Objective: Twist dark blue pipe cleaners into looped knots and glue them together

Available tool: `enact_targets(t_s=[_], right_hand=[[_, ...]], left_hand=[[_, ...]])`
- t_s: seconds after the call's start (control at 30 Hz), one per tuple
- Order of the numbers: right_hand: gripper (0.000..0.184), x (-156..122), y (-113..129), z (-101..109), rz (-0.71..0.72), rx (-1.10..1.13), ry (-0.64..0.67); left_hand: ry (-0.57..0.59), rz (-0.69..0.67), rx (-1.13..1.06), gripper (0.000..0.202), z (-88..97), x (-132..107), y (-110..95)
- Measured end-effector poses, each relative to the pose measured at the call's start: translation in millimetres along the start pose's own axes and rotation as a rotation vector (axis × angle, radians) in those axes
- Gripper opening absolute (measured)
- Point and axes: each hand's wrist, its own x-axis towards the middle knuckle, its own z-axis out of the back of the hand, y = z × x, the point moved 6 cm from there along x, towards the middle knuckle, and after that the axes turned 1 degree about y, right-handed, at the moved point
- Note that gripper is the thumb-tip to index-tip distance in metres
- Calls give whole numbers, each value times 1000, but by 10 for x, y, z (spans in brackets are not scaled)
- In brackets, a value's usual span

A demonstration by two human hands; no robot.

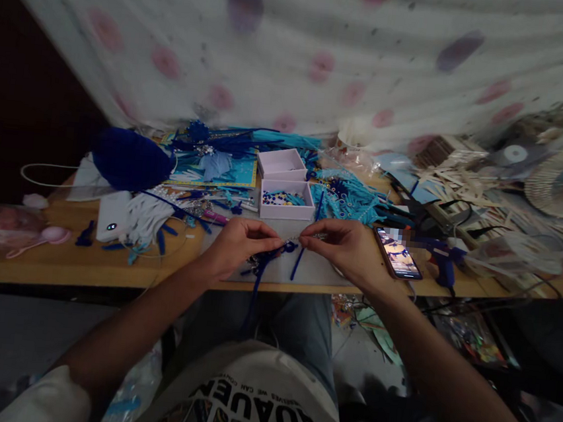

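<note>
My left hand (238, 247) pinches a dark blue pipe-cleaner piece (258, 272) with small silvery bits on it; one long strand hangs past the table's front edge. Thumb and finger of my right hand (340, 248) are pinched at the right end of the same work, where something thin and silvery spans the small gap between the hands. A straight dark blue pipe cleaner (297, 265) slants down by my right fingertips; whether it is gripped cannot be made out. Beyond the hands stands a white box (286, 209) of coloured beads, its matching lid (282, 164) behind it.
A lit phone (399, 254) and a blue glue gun (445, 258) lie right of my right hand. Light blue pipe-cleaner pieces (352, 201) spread behind. White strips (148, 221), a dark blue bundle (130, 160) and a pink spoon (52, 237) are on the left. A patterned curtain (287, 52) hangs behind.
</note>
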Motion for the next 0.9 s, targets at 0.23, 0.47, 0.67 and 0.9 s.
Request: enact_targets(t_s=[0.23,0.47,0.67,0.9], right_hand=[[15,-28,477,36,456,-581,164],[18,-106,228,-119,127,-127,-94],[30,-142,-135,-340,-215,496,-225],[32,-114,-152,-424,-316,659,-218]], left_hand=[[44,15,-13,19,-8,-24,-45],[-132,37,-301,30,8,-96,12],[-265,-17,-370,33,2,-163,79],[-308,-79,-372,28,-25,-222,68]])
